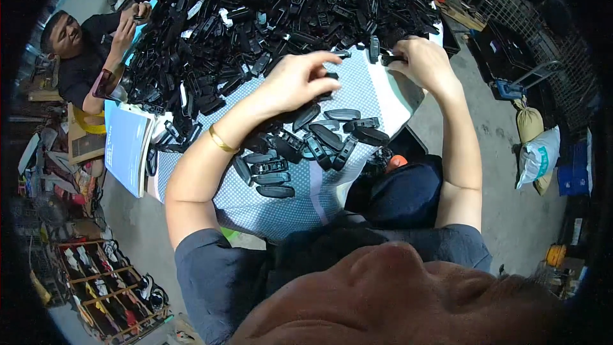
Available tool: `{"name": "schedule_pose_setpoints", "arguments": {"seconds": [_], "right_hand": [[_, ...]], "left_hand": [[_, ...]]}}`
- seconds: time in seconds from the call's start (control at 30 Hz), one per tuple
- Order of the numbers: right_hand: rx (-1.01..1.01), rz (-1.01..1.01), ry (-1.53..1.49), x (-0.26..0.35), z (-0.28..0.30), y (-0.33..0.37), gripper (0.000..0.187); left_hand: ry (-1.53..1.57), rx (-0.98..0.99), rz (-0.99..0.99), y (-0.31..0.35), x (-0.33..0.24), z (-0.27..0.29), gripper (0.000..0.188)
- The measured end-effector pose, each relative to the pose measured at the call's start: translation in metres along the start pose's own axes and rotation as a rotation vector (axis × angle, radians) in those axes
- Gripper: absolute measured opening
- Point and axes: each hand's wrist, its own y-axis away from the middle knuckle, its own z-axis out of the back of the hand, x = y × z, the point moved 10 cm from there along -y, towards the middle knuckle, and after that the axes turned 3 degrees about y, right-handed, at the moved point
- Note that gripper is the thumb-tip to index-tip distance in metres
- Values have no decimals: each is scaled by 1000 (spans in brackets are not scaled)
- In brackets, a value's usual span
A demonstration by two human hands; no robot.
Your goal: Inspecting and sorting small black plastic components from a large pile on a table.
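Note:
My left hand [297, 82] is over the middle of the table, its thumb and fingers apart. A dark piece shows just beyond its thumb; I cannot make out whether the two touch. At the table's right edge, my right hand [421, 62] has its fingertips closed on a small black plastic part [391, 59], mostly hidden by the fingers. Another black part [374, 49] stands close to those fingertips. Nearer my body lies a loose group of long, rounded black plastic parts [327, 135], some smooth side up, others showing a slotted side.
A large heap of similar black parts [281, 9] covers the far table. The patterned tabletop [357, 83] shows in front. A blue-covered book [126, 147] lies at the left edge. Beyond it, a person [89, 51] handles something small. Sacks [537, 147] and a hand truck [527, 83] stand right.

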Motion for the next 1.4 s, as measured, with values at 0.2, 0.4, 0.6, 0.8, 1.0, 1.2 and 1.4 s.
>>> {"name": "schedule_pose_setpoints", "arguments": {"seconds": [0.2, 0.4, 0.6, 0.8, 1.0, 1.2, 1.4], "right_hand": [[62, 66, -90, 24, -21, -7, 26], [-77, 352, -475, 88, -22, -14, 23], [-316, 355, -242, 91, -9, -27, 14], [-203, 339, -287, 86, -17, -30, 10], [-32, 75, -1334, 52, -18, -28, 44], [-179, 51, -1425, 64, -19, -19, 33], [-300, 137, -1096, 71, -1, -14, 30]], "left_hand": [[-9, 290, -189, 10, -20, -44, 32], [-71, 80, -132, 5, -11, -12, 23], [-270, -108, -237, -4, -2, 0, 32], [-330, -115, -278, -3, -2, -4, 20], [-52, -122, -61, -4, 16, 13, 35], [551, -125, 240, -5, 47, 5, 39], [949, -281, 116, -4, 46, 20, 33]]}}
